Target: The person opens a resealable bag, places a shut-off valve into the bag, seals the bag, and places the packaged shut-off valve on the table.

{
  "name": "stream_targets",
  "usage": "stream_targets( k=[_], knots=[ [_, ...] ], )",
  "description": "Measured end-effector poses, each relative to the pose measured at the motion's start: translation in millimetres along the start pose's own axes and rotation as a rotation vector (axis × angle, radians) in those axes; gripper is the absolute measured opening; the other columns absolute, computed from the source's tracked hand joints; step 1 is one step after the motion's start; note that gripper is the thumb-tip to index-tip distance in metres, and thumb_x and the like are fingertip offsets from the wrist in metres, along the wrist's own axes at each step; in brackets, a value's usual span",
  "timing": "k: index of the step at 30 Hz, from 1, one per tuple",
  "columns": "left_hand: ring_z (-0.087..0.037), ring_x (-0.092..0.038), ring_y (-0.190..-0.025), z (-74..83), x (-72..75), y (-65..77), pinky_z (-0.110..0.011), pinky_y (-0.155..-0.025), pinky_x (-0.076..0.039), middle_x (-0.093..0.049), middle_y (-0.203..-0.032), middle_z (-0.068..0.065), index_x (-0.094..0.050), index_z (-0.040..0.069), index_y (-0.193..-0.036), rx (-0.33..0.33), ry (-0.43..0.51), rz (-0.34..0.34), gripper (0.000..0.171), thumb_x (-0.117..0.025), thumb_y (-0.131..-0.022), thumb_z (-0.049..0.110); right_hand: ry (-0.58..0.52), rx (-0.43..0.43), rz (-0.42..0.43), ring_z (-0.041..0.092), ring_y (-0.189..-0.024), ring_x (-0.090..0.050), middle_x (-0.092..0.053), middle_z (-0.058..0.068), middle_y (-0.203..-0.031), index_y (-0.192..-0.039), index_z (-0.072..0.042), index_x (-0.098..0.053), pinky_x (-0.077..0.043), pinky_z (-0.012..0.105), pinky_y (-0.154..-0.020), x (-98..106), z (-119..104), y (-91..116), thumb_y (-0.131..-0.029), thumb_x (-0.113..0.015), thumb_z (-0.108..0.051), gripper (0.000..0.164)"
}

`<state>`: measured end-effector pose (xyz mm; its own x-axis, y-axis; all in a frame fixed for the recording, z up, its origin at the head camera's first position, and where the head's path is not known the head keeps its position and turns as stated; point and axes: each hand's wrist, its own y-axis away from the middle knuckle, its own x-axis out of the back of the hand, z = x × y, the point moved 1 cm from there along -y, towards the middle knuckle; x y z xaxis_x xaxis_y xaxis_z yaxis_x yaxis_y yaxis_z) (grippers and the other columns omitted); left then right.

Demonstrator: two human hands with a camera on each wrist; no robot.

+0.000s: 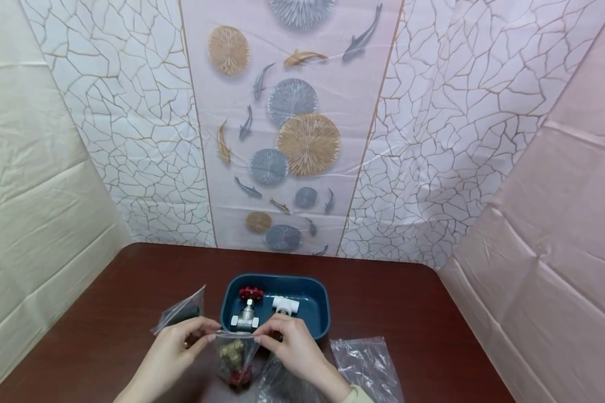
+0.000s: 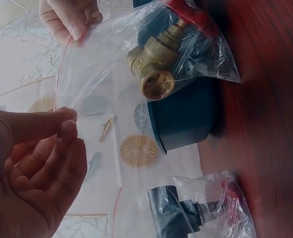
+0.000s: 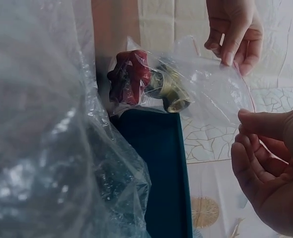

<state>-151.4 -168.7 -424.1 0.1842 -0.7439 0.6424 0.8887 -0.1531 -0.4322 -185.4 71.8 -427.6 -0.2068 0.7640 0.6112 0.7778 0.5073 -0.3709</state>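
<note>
A clear zip bag (image 1: 256, 348) hangs between both hands, its red-lined mouth edge stretched across. Inside it lies a brass valve (image 2: 159, 59) with a red handwheel (image 3: 131, 77) at the bag's lower end. The left hand (image 1: 173, 350) pinches one end of the mouth between thumb and fingers. At the other end, the right hand (image 1: 294, 344) pinches the same edge with thumb and forefinger. Just beyond the hands stands a dark blue tray (image 1: 324, 296), holding a silver valve (image 1: 247, 316) with a red handwheel and a white plastic fitting (image 1: 285, 305), partly hidden by the right hand.
Left of the tray, another clear bag (image 1: 191, 302) contains a black valve (image 2: 169, 210) with a red handle. Clear plastic bags (image 1: 368, 364) lie on the dark red table (image 1: 383, 302) at the right and under the right forearm. Patterned cloth walls enclose the table's back and sides.
</note>
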Motion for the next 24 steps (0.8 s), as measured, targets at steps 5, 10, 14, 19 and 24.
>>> stream_targets(
  k=[5,10,14,19,24],
  knots=[
    [0.0,-0.052,-0.066,1.7,2.4,4.6,-0.023,-0.057,-0.046,-0.063,-0.082,0.011,-0.068,0.02,-0.096,-0.019,-0.013,-0.072,0.015,-0.07,-0.083,0.011,-0.011,0.013,-0.017,-0.001,-0.072,-0.053,-0.059,-0.016,-0.085,-0.09,-0.022,-0.072,-0.045,0.019,-0.059,-2.3,2.4,2.6,-0.087,-0.066,-0.025,0.008],
    [0.002,-0.05,-0.066,4.4,2.1,4.1,-0.022,-0.057,-0.047,-0.056,-0.08,0.017,-0.069,0.016,-0.095,-0.121,-0.032,-0.075,0.016,-0.073,-0.08,0.01,-0.02,0.039,-0.02,-0.002,-0.07,-0.052,-0.057,-0.016,-0.082,-0.09,-0.021,-0.071,-0.046,0.019,-0.059,-2.7,1.9,3.2,-0.087,-0.067,-0.022,0.005],
    [0.002,-0.048,-0.065,5.9,1.6,4.2,-0.02,-0.055,-0.045,-0.053,-0.076,0.02,-0.07,0.021,-0.088,-0.164,-0.038,-0.079,0.012,-0.074,-0.079,0.015,-0.012,0.075,-0.003,-0.003,-0.069,-0.052,-0.055,-0.016,-0.08,-0.088,-0.022,-0.07,-0.047,0.019,-0.058,-4.1,2.2,4.4,-0.086,-0.068,-0.023,0.003],
    [0.002,-0.048,-0.065,7.1,1.9,5.7,-0.02,-0.056,-0.045,-0.053,-0.077,0.021,-0.068,0.025,-0.082,-0.155,-0.032,-0.092,0.01,-0.074,-0.08,0.017,0.006,0.097,0.013,-0.004,-0.068,-0.05,-0.054,-0.017,-0.077,-0.085,-0.024,-0.069,-0.046,0.019,-0.056,-5.3,1.3,6.0,-0.086,-0.068,-0.029,0.005],
    [0.003,-0.048,-0.064,9.1,1.5,5.8,-0.019,-0.055,-0.044,-0.052,-0.074,0.02,-0.068,0.024,-0.079,-0.213,-0.038,-0.054,0.015,-0.076,-0.077,0.012,0.016,0.099,0.011,-0.004,-0.068,-0.049,-0.054,-0.017,-0.078,-0.086,-0.024,-0.069,-0.047,0.025,-0.057,-5.3,0.5,6.6,-0.086,-0.067,-0.029,0.006]
  ],
)
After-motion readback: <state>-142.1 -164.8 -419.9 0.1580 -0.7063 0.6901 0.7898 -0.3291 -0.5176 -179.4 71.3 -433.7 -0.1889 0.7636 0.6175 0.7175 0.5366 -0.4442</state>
